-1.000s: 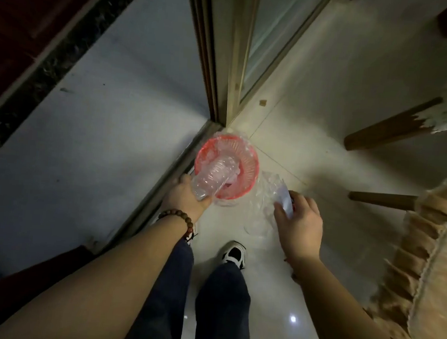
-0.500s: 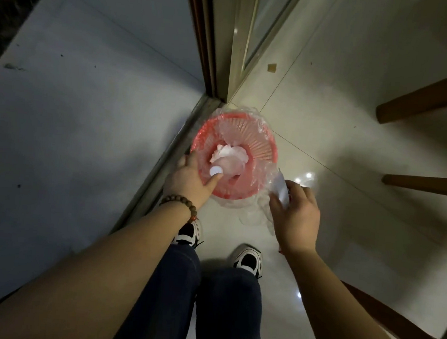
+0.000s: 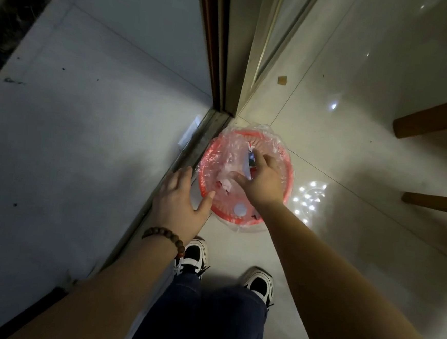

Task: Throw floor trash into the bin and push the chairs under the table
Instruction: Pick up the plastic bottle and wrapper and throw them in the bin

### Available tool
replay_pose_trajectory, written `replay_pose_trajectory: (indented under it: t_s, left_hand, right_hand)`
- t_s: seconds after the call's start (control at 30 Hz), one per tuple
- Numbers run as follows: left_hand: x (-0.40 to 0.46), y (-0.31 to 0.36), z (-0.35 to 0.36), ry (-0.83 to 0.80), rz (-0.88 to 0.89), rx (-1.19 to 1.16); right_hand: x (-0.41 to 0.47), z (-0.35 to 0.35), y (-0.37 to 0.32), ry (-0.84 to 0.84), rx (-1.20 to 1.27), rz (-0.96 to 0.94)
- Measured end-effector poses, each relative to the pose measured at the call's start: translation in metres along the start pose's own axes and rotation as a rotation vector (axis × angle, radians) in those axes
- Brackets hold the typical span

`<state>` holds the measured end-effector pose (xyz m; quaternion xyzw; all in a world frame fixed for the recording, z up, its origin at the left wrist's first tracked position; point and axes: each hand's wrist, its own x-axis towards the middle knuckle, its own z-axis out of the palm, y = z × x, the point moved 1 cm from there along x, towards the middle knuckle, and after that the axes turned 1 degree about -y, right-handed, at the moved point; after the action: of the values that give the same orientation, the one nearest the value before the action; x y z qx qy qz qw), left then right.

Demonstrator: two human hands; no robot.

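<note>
A red mesh bin (image 3: 287,174) with a clear plastic liner stands on the tiled floor by the door track. Inside it lies a clear plastic bottle (image 3: 225,183), its white cap (image 3: 239,209) near the front rim. My right hand (image 3: 264,179) is over the bin's mouth and pinches a white and clear plastic wrapper (image 3: 246,165) between thumb and forefinger. My left hand (image 3: 178,204) hovers just left of the bin's rim, fingers spread, holding nothing.
Two wooden chair legs (image 3: 435,116) (image 3: 435,203) reach in from the right. A small brown scrap (image 3: 282,80) lies on the floor beyond the bin. A door frame (image 3: 221,48) and its floor track (image 3: 189,153) run along the bin's left. My shoes (image 3: 192,256) stand just behind it.
My left hand let go of the bottle, which now lies in the bin, and drew back to the left. My right hand moved from beside the bin to over its mouth with the wrapper.
</note>
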<state>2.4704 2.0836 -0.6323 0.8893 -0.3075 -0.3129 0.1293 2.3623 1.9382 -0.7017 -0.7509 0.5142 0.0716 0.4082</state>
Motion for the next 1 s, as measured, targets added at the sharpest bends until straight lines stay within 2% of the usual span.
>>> replay_pose_trajectory:
  t_s: [0.2,0.4,0.67,1.0]
  left_hand:
    - [0.004,0.007,-0.002,-0.002,-0.009,0.009]
    - [-0.008,0.032,-0.026,0.020,0.018,0.001]
    - [-0.066,0.117,-0.119,0.027,0.133,0.018]
    - [-0.175,0.226,-0.265,0.086,0.391,0.072]
  right_hand:
    - [-0.004,0.002,0.005,-0.068,-0.148,-0.048]
    - [-0.036,-0.039,-0.006,0.029,-0.154,-0.069]
    - [-0.138,-0.167,-0.053,0.176,-0.096,0.017]
    - [-0.320,-0.331,-0.136,0.340,-0.027,0.097]
